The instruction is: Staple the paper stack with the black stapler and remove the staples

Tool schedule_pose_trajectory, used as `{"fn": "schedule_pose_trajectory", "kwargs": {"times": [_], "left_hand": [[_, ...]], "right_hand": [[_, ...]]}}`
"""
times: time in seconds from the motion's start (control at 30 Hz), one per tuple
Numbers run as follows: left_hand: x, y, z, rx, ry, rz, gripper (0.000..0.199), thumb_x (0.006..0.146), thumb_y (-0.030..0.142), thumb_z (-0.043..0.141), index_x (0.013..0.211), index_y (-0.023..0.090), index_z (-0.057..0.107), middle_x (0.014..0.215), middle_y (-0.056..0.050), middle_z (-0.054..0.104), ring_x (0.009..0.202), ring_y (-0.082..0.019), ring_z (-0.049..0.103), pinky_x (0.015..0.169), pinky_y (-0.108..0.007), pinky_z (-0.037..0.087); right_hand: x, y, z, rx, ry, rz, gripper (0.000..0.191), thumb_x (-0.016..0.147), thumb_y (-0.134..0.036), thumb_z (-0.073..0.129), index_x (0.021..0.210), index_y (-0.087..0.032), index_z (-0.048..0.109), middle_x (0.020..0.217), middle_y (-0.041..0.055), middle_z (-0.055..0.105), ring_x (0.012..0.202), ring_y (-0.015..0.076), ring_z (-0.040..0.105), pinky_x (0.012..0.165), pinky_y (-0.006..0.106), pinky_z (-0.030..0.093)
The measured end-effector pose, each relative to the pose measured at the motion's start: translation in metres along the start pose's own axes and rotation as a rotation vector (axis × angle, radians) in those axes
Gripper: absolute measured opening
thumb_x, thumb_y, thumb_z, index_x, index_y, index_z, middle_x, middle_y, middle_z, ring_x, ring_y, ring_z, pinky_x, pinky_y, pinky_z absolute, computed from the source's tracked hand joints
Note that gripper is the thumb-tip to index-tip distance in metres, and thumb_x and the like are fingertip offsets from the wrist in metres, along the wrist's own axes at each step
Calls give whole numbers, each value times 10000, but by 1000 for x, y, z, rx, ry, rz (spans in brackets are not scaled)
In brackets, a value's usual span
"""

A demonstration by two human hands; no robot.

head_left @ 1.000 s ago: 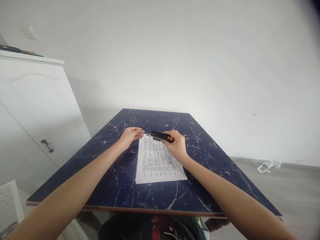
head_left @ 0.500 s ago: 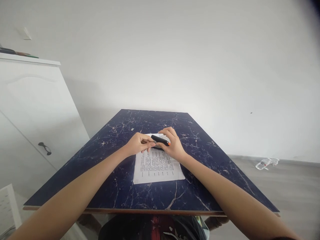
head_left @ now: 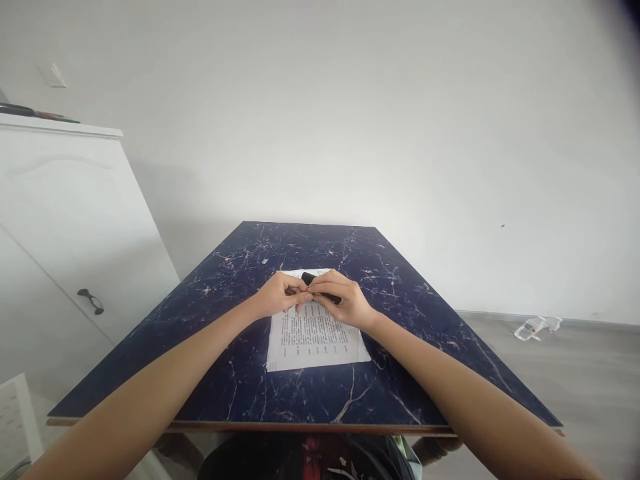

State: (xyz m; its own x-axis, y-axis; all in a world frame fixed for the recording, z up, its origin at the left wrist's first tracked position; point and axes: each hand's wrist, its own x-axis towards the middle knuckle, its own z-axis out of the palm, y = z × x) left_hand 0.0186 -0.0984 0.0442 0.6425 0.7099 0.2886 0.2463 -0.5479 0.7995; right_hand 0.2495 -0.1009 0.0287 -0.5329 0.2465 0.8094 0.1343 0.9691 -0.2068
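At the left of the frame stands a white cabinet (head_left: pixel 55 213) with a dark handle (head_left: pixel 91 301); thin items (head_left: pixel 30 112) lie on its top. At the lower right, a transparent plastic thing (head_left: pixel 533 327) lies on the grey floor (head_left: pixel 590 380), near the wall (head_left: pixel 380 120).

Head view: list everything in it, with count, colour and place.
table: one, dark blue, centre
paper: count unclear, white, on table
handheld object: one, black, in right hand
scrap: one, pale, on table
wall: one, grey, behind
fitting: one, white, on wall
cabinet: one, white, left
handle: one, dark, on cabinet
items: count unclear, dark and green, atop cabinet
panel: one, white, lower left
floor: one, grey, right
plastic item: one, clear, floor
clothing: count unclear, dark and red, bottom
left hand: one, bare, over paper
right hand: one, bare, over paper
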Motion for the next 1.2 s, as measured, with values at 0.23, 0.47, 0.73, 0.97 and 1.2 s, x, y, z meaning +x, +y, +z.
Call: {"fn": "schedule_pose_trajectory", "kwargs": {"times": [0.23, 0.47, 0.73, 0.97, 1.2], "left_hand": [[0, 2, 0, 8, 1, 21, 346, 943, 455, 661, 819, 148, 765, 611, -43, 706, 424, -83, 500, 445, -201, 400], [0, -12, -13, -20, 32, 44, 392, 985, 477, 579, 863, 153, 762, 636, -44, 711, 390, -80, 465, 430, -216, 386], [-2, -76, -66, 721, 511, -208, 364, 1001, 417, 463, 883, 198, 729, 812, -78, 736, 786, -234, 688, 781, -346, 532], [-2, -120, -73, 921, 153, -503, 628, 1039, 496, 276, 1604, 230, 340, 1696, -104, 259, 1559, -370, 211, 1171, -676, 259], [1, -110, -73, 967, 154, -408, 485, 1024, 380, 348, 1424, 214, 565, 1514, -139, 536, 1369, -339, 500, 1114, -571, 390]], "right_hand": [[2, -1, -4, 24, 20, -18, 212, 987, -167, 648, 1163, -253, 730, 1079, 62, 765, 963, 222, 720, 842, 435, 580], [1, 4, -5, -9, 83, 60, 137, 970, -207, 664, 992, -269, 783, 1013, 45, 776, 906, 221, 711, 809, 431, 583], [-16, 49, -40, -286, 314, 515, 65, 848, -269, 714, 861, -227, 763, 866, 38, 757, 802, 221, 680, 762, 361, 550], [-54, 107, -64, -519, 229, 966, 64, 745, -247, 690, 694, -216, 715, 698, 20, 724, 702, 221, 674, 695, 306, 488], [-64, 119, -65, -609, 126, 953, 118, 813, -232, 626, 804, -230, 743, 840, 39, 760, 801, 227, 677, 780, 312, 491]]}}
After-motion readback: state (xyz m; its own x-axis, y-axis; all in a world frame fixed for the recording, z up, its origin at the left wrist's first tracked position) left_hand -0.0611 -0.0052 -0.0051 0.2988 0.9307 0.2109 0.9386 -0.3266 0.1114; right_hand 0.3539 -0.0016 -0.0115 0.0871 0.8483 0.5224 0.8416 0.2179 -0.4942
